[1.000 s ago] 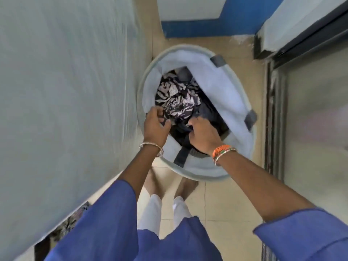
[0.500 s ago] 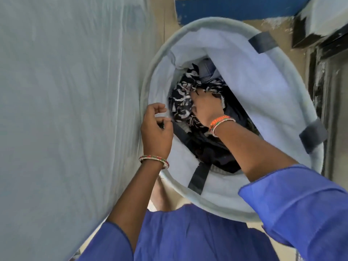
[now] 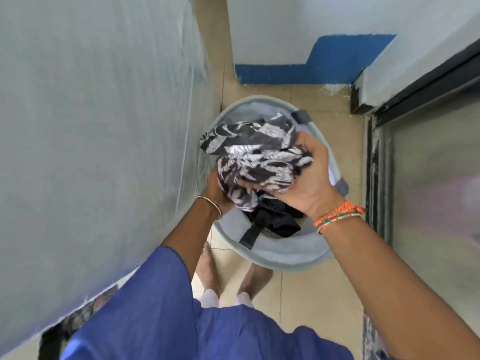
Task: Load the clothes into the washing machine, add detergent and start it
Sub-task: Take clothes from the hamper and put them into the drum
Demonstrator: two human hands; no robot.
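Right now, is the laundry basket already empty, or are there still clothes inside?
Not empty. Dark clothes lie inside the laundry basket, below the black-and-white patterned bundle that both hands hold above it.

The bundle (image 3: 255, 157) is soft, crumpled cloth, black with white leaf shapes. Under it lies plain black cloth (image 3: 275, 220), matt and creased. The basket (image 3: 285, 258) has a smooth, pale rim that looks like plastic, with a soft pale cloth lining and dark cloth straps. The floor (image 3: 311, 294) is smooth beige tile with thin joints. The wall (image 3: 298, 27) is matt white paint with a blue painted band. The sleeve (image 3: 145, 315) is blue woven cloth. The wristband (image 3: 337, 216) is thread and beads.
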